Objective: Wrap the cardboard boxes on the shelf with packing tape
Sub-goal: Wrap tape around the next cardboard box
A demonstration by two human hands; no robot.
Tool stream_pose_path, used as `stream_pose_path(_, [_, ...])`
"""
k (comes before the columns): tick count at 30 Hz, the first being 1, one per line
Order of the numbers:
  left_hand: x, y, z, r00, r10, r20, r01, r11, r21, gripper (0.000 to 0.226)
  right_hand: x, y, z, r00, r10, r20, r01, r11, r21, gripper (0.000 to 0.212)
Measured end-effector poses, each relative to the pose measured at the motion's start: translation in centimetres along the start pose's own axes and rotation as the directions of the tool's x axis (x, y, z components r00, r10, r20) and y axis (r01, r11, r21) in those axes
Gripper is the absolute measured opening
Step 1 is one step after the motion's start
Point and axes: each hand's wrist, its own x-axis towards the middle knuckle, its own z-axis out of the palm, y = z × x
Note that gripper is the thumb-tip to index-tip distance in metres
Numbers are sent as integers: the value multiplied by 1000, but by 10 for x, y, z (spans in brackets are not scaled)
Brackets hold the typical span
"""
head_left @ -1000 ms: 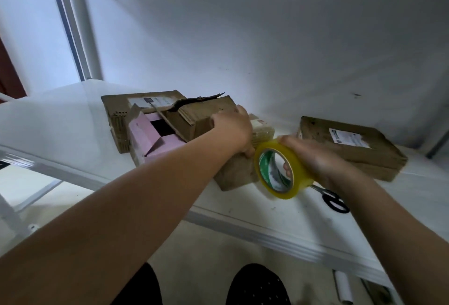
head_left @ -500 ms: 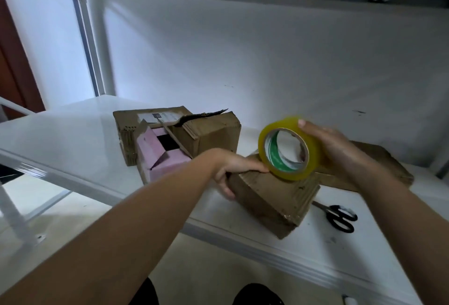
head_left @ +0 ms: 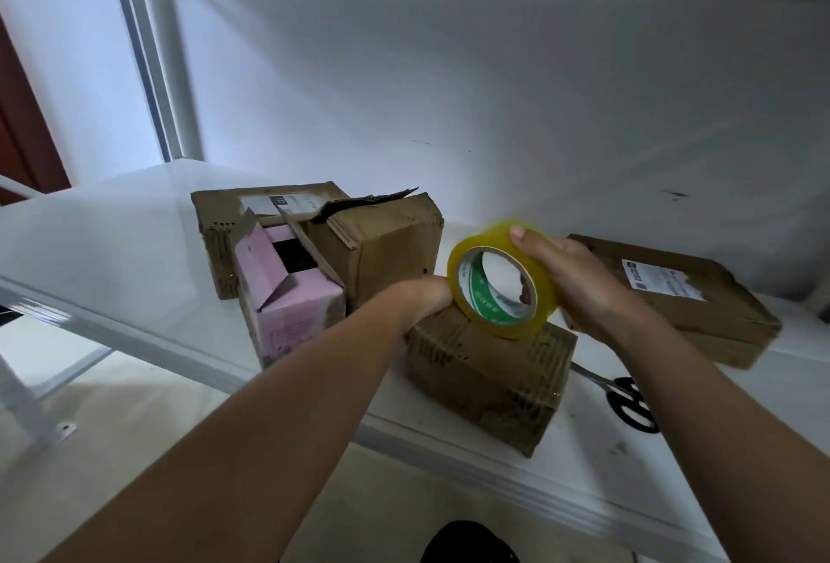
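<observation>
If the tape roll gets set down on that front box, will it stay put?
Probably not on edge: the tape roll is round and may roll. The front box looks creased and uneven. Laid flat, it would likely stay.

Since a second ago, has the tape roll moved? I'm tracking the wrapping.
Yes. The tape roll rose from beside the scissors onto the box.

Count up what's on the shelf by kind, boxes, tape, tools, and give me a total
Brown cardboard boxes: 4, back left, torn one, front one, flat one on the right
Pink boxes: 1
Tape rolls: 1, in the right hand, touching the front box
Scissors: 1
Total: 7
</observation>
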Motion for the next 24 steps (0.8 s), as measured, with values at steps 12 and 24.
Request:
stream_pose_path(12, [-3,-1,1,975,142,-172,-17,817,576,70,2,-49,-42,933,315,171,-161,794,-585,77])
stream_pose_path(24, [-5,10,7,974,125,-186,54,675,736,69,-16,-52,-69,762,619,188,-294,591,-751,58])
